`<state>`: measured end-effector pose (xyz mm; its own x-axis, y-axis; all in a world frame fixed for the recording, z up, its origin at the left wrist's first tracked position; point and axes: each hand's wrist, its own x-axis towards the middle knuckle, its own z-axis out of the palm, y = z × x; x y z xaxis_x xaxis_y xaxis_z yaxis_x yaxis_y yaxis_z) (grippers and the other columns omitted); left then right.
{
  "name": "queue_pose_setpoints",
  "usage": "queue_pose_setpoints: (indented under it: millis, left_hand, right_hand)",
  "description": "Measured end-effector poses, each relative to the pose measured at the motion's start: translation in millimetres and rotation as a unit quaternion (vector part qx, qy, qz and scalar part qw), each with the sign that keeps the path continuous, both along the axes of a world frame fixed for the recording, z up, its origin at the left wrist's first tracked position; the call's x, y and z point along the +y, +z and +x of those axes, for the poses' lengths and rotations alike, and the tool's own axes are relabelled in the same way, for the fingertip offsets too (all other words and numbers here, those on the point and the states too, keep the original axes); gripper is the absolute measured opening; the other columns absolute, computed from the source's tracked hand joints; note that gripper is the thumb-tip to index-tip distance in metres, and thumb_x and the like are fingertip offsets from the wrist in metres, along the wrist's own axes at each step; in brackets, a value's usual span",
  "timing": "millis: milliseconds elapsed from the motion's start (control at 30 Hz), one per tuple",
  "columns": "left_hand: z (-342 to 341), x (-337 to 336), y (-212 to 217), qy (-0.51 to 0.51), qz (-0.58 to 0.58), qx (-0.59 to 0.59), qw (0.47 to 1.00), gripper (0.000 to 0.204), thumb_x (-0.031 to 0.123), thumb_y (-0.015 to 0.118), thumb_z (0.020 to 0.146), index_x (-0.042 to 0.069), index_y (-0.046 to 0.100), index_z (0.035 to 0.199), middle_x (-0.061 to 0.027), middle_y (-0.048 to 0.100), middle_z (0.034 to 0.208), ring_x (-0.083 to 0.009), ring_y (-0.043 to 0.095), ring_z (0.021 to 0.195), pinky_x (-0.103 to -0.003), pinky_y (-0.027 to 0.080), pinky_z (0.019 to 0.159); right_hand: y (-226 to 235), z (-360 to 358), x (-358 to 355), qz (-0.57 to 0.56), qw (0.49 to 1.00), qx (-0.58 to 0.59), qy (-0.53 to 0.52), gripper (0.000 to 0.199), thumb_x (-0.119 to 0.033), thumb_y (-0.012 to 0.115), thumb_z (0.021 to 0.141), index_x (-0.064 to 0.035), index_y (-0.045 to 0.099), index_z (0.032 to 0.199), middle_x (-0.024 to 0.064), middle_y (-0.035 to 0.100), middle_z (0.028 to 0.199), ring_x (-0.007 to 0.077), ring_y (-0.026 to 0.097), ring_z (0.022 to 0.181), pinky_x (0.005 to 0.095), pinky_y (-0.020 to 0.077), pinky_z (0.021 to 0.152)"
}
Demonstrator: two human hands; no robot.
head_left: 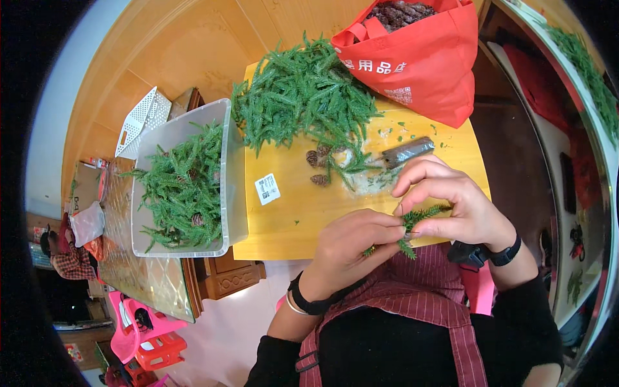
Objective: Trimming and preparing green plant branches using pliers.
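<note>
At the near edge of a yellow wooden table (284,226), a person in a striped apron is working a small green sprig (418,218) of artificial fir between both hands. The left hand (345,248) is pinching the sprig's lower end with thumb and fingertips closed on it, while the right hand (451,203) is curling its fingers around the upper part, index finger arched above. The sprig is hanging just over the table's edge, above the person's lap.

It looks feather-light and springy, with soft needles on what is probably a thin, bendable stem; taking it by the stem rather than the needles seems the surest grip, since the tips would likely flex and slip.

Further back, a loose heap of fir branches (303,97) is lying beside a few brown pine cones (317,169) and a dark, foil-like wrapped stick (407,152). A small white square label (267,188) with a printed code is sitting flat on the tabletop. A red fabric shopping bag (425,58) with white lettering is standing at the far corner, holding more cones. To the left, a clear plastic bin (227,187) is holding more greenery, with a white latticed basket (143,119) behind it.
</note>
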<state>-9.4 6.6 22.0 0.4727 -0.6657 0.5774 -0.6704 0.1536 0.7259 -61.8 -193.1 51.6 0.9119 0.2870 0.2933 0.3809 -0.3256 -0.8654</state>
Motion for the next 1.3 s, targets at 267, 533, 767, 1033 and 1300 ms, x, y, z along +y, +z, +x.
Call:
queue_pose_setpoints:
  millis: [267, 533, 767, 1033, 1300]
  left_hand:
    - [-1.5, -0.4, 4.3, -0.002, 0.011, -0.015, 1.0, 0.021, 0.001, 0.071, 0.065, 0.002, 0.06, 0.084, -0.0101, 0.062, 0.084, -0.0259, 0.062, 0.074, -0.032, 0.05, 0.063]
    - [-3.9, -0.8, 1.0, 0.011, -0.002, -0.029, 1.0, 0.025, -0.001, 0.071, 0.064, 0.001, 0.057, 0.084, -0.0113, 0.061, 0.084, -0.0278, 0.061, 0.073, -0.034, 0.05, 0.063]
    - [-11.6, -7.6, 3.4, 0.113, -0.005, -0.113, 0.987, 0.024, -0.003, 0.072, 0.063, 0.003, 0.058, 0.082, -0.011, 0.063, 0.082, -0.0264, 0.062, 0.071, -0.033, 0.051, 0.063]
    - [-13.9, -14.5, -6.6, 0.167, -0.001, -0.109, 0.98, 0.023, -0.003, 0.071, 0.063, 0.002, 0.058, 0.08, -0.0121, 0.064, 0.084, -0.0263, 0.063, 0.072, -0.031, 0.051, 0.062]
    - [-12.9, -12.6, -2.1, 0.133, -0.005, -0.002, 0.991, 0.021, -0.001, 0.071, 0.063, 0.003, 0.059, 0.08, -0.0094, 0.064, 0.081, -0.0222, 0.062, 0.071, -0.028, 0.049, 0.06]
  right_hand:
    - [-0.8, 0.0, 2.4, 0.019, 1.0, 0.019, -0.002, 0.019, -0.02, 0.072, 0.067, -0.0065, 0.061, 0.075, 0.0062, 0.058, 0.094, 0.0254, 0.048, 0.1, 0.0384, 0.0339, 0.091]
    - [-3.3, -4.8, 9.1, 0.058, 0.996, 0.057, -0.028, 0.016, -0.018, 0.07, 0.069, -0.0068, 0.06, 0.071, 0.0058, 0.059, 0.091, 0.0257, 0.047, 0.103, 0.039, 0.0325, 0.092]
    - [-6.1, -12.9, 25.8, -0.038, 0.982, -0.073, -0.169, 0.013, -0.009, 0.068, 0.068, -0.0048, 0.056, 0.07, 0.0072, 0.058, 0.089, 0.0281, 0.046, 0.105, 0.0399, 0.0325, 0.093]
    - [-39.4, -22.4, 43.6, -0.042, 0.931, -0.159, -0.327, 0.015, -0.001, 0.068, 0.064, -0.0057, 0.059, 0.074, 0.0063, 0.06, 0.086, 0.0299, 0.05, 0.101, 0.0393, 0.0381, 0.087]
    - [-40.1, -24.0, 36.5, -0.006, 0.951, -0.175, -0.256, 0.014, -0.003, 0.068, 0.066, -0.0057, 0.057, 0.074, 0.0073, 0.06, 0.088, 0.0291, 0.049, 0.1, 0.0399, 0.0379, 0.086]
